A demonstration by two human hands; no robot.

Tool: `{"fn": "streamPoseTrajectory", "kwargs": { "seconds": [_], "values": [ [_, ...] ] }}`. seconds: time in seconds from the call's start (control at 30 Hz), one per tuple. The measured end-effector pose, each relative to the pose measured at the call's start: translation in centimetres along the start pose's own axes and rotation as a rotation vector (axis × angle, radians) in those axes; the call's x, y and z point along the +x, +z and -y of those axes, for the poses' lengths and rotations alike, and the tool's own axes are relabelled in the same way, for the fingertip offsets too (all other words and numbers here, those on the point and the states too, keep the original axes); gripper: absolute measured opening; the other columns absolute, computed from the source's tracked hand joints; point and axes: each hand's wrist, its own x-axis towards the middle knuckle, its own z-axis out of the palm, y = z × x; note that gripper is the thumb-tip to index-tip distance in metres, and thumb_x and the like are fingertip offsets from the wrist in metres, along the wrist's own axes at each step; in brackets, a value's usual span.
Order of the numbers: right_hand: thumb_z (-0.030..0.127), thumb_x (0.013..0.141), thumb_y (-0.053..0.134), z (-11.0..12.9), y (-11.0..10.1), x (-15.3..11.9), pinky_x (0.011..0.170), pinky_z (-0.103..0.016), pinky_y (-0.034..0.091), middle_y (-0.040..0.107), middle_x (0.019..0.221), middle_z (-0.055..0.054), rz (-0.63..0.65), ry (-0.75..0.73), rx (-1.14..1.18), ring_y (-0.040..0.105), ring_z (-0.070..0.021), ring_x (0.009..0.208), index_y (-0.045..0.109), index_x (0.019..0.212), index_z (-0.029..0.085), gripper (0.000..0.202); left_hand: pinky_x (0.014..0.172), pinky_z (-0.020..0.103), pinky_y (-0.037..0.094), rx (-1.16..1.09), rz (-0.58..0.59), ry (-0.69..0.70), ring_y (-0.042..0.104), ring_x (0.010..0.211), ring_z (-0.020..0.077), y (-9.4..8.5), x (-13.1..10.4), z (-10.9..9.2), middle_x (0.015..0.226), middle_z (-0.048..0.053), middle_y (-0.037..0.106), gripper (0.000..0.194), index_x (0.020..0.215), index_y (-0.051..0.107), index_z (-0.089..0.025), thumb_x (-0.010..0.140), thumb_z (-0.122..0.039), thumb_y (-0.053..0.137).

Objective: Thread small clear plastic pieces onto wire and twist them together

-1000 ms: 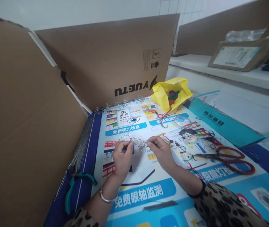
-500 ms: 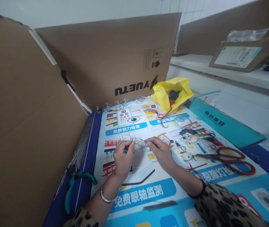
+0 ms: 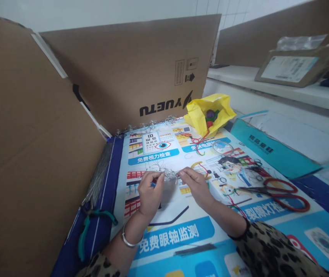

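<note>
A tangled piece of thin silvery wire [image 3: 168, 174] spans the gap between my two hands, above the printed sheet [image 3: 167, 200]. My left hand [image 3: 150, 192] pinches its left side between thumb and fingertips. On the other side, my right hand [image 3: 196, 186] grips the wire's right end with closed fingertips. Loose wire strands stick up beyond the left fingers. To the right lie red-handled scissors [image 3: 280, 194], blades pointing toward my right hand. Coloured cords [image 3: 202, 169] in yellow and red rest just past that hand.
Teal-handled pliers [image 3: 85, 231] and a bundle of straight wires [image 3: 99, 179] lie at the left edge. A yellow bag [image 3: 195, 115] with coloured yarn stands at the back. Cardboard walls [image 3: 118, 69] rise behind and left. Dark wire lengths [image 3: 195, 249] lie near the front.
Both hands keep their pinch on the wire, with only slight finger movement. The whole view has shifted a little.
</note>
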Motion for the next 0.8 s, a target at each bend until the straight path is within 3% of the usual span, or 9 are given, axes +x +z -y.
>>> {"fn": "streamPoseTrajectory", "kwargs": {
  "seconds": [0.8],
  "values": [
    [0.035, 0.083, 0.051, 0.39, -0.14, 0.01, 0.060, -0.026, 0.037, 0.050, 0.061, 0.002, 0.023, 0.032, -0.001, 0.048, -0.0143, 0.062, 0.061, 0.066, 0.020, 0.024, 0.067, 0.027, 0.045, 0.006, 0.005, -0.022, 0.054, 0.067, 0.0132, 0.07, -0.03, 0.05, 0.068, 0.001, 0.059, 0.009, 0.070, 0.060, -0.018, 0.077, -0.024, 0.060]
  ]
}}
